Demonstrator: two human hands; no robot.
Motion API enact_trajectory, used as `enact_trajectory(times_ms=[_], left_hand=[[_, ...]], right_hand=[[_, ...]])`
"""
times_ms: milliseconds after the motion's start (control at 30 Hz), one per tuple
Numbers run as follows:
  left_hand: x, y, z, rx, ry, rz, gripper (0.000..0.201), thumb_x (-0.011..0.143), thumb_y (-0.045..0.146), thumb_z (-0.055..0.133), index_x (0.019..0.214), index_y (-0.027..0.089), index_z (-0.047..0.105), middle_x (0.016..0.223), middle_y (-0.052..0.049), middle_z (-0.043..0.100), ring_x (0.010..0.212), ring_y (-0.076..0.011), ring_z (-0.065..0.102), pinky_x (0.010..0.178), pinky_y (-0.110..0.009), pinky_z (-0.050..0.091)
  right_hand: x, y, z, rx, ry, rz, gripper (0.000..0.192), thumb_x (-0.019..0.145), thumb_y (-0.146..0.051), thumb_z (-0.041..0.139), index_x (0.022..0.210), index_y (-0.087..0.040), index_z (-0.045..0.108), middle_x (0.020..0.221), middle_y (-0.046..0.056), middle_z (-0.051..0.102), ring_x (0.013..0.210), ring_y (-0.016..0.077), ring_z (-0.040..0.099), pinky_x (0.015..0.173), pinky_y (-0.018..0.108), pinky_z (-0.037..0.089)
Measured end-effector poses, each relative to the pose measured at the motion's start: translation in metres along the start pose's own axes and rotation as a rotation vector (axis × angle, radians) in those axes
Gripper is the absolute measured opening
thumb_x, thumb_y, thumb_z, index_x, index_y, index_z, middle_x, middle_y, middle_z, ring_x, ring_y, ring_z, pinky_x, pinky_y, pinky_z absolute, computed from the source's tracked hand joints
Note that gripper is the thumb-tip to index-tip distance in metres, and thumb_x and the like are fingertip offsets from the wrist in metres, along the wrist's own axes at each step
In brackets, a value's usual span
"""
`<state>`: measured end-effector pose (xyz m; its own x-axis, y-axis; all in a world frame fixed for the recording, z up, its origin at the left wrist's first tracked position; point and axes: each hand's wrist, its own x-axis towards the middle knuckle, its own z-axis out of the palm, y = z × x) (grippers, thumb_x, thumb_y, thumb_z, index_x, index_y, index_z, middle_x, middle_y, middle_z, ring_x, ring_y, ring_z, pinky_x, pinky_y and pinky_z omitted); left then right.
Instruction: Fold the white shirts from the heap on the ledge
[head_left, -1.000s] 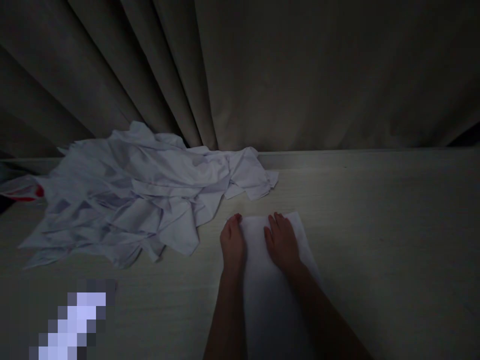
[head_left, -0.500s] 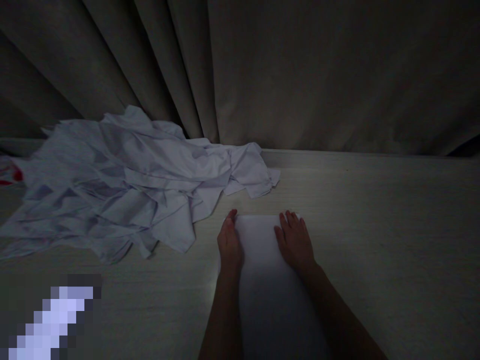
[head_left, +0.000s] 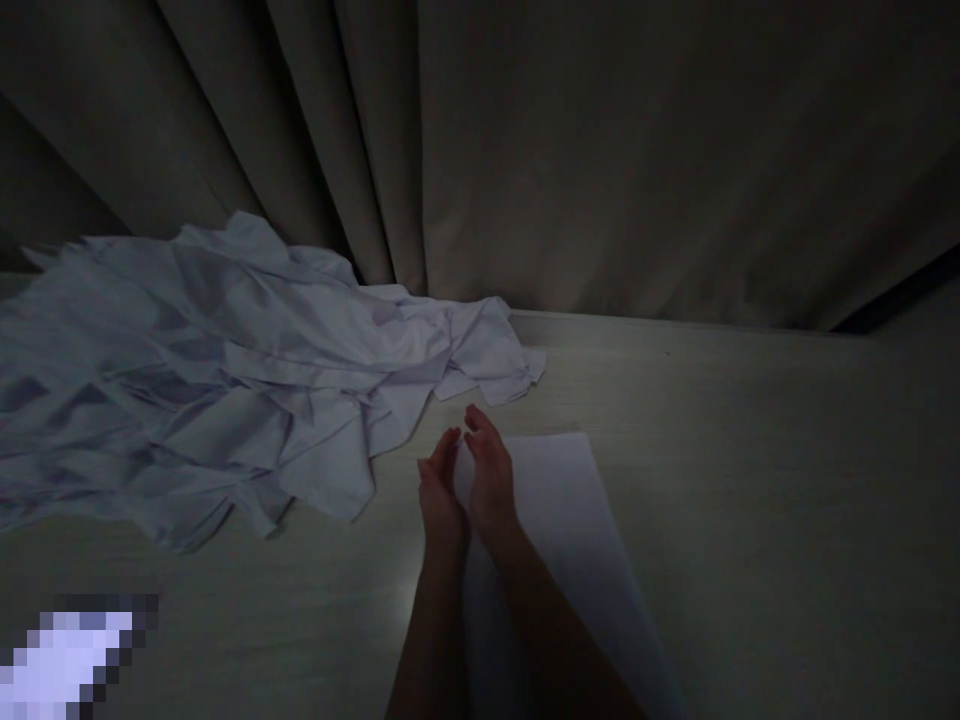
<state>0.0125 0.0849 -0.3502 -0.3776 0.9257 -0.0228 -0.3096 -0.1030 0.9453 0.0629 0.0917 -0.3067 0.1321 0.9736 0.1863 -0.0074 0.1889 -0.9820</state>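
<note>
A smooth, flat white sheet (head_left: 559,500) lies on the pale floor in front of me; whether it is paper or folded cloth I cannot tell. My left hand (head_left: 442,500) is on edge along its left side, fingers stretched loosely forward around the far left corner. Close beside it, my right hand (head_left: 491,480) rests over the sheet near that same corner, its fingers extended and slightly bent. The two hands nearly touch at the fingertips. Neither shows a thing lifted in it. My forearms cover much of the sheet's near left part.
A crumpled heap of white cloth (head_left: 300,350) spreads over the floor at the left, one end reaching just beyond my hands. Behind it hangs a dark curtain (head_left: 562,150), down to the floor. A pixelated bright patch (head_left: 67,655) fills the lower left corner.
My right hand has moved left from the sheet's far right corner to beside my left hand, uncovering that corner. The view has shifted slightly to the right.
</note>
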Motion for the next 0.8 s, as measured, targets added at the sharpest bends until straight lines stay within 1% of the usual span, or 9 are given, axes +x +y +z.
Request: enact_trajectory(times_ms=[67,133,267,333,367,467,533,667,800], left_hand=[[0.000,-0.002,0.000,-0.002,0.017,-0.024,0.071,0.084,0.066,0.020,0.119,0.017,0.057,0.130,-0.013,0.057,0.122,-0.0206,0.051,0.109,-0.039,0.034],[-0.002,-0.002,0.001,0.041,0.027,-0.023,0.068,0.085,0.065,0.020,0.118,0.019,0.058,0.130,-0.011,0.057,0.124,-0.0197,0.049,0.110,-0.038,0.032],[-0.006,0.002,0.002,0.190,0.000,0.017,0.063,0.087,0.062,0.021,0.121,0.022,0.057,0.131,-0.009,0.057,0.125,-0.0192,0.048,0.112,-0.038,0.028],[-0.008,0.006,0.003,0.230,-0.014,0.023,0.063,0.087,0.062,0.023,0.121,0.022,0.057,0.130,-0.009,0.057,0.124,-0.0196,0.048,0.112,-0.039,0.028],[-0.009,0.008,0.004,0.237,-0.014,0.016,0.063,0.087,0.062,0.023,0.121,0.021,0.057,0.130,-0.009,0.058,0.124,-0.0200,0.049,0.112,-0.039,0.029],[-0.010,0.012,0.005,0.275,-0.015,0.012,0.065,0.086,0.064,0.024,0.119,0.019,0.059,0.128,-0.010,0.059,0.123,-0.0213,0.049,0.111,-0.041,0.029],[-0.009,0.012,0.006,0.343,-0.031,0.038,0.064,0.086,0.063,0.024,0.119,0.020,0.059,0.128,-0.010,0.059,0.123,-0.0215,0.049,0.112,-0.042,0.028],[-0.009,0.014,0.005,0.410,-0.048,0.072,0.063,0.088,0.060,0.020,0.122,0.022,0.056,0.128,-0.009,0.059,0.123,-0.0211,0.049,0.112,-0.042,0.028],[-0.012,0.016,0.007,0.469,-0.056,0.101,0.064,0.089,0.057,0.021,0.122,0.015,0.056,0.129,-0.012,0.057,0.126,-0.0214,0.047,0.112,-0.041,0.028]], right_hand=[[0.005,0.021,-0.012,0.078,-0.005,0.110,0.054,0.094,-0.045,0.016,0.137,-0.019,0.038,0.136,0.012,0.048,0.118,0.0187,0.052,0.095,0.038,0.046],[0.012,0.038,-0.040,0.055,0.006,0.156,0.056,0.094,-0.043,0.009,0.141,-0.021,0.030,0.137,0.013,0.046,0.117,0.0187,0.054,0.092,0.039,0.048],[0.025,0.054,-0.105,-0.130,0.073,0.102,0.061,0.093,-0.046,0.002,0.145,-0.019,0.021,0.138,0.017,0.044,0.121,0.0197,0.050,0.095,0.040,0.046],[0.027,0.054,-0.128,-0.189,0.098,0.084,0.064,0.093,-0.050,0.003,0.144,-0.016,0.023,0.138,0.018,0.044,0.122,0.0204,0.050,0.096,0.040,0.046],[0.027,0.053,-0.135,-0.203,0.104,0.079,0.065,0.093,-0.052,0.006,0.142,-0.015,0.027,0.137,0.019,0.044,0.121,0.0207,0.050,0.096,0.040,0.045],[0.022,0.047,-0.144,-0.265,0.105,0.044,0.062,0.093,-0.054,0.017,0.130,-0.013,0.045,0.131,0.018,0.051,0.117,0.0211,0.052,0.097,0.040,0.044],[0.018,0.042,-0.143,-0.373,0.098,-0.030,0.055,0.093,-0.051,0.024,0.122,-0.014,0.053,0.126,0.015,0.056,0.116,0.0207,0.053,0.100,0.040,0.041],[0.013,0.035,-0.142,-0.668,0.039,-0.196,0.045,0.094,-0.041,0.028,0.112,-0.016,0.061,0.123,0.012,0.059,0.120,0.0207,0.049,0.105,0.043,0.034],[0.013,0.037,-0.146,-0.885,0.023,-0.201,0.044,0.093,-0.036,0.030,0.111,-0.013,0.063,0.119,0.012,0.062,0.116,0.0202,0.051,0.105,0.041,0.034]])
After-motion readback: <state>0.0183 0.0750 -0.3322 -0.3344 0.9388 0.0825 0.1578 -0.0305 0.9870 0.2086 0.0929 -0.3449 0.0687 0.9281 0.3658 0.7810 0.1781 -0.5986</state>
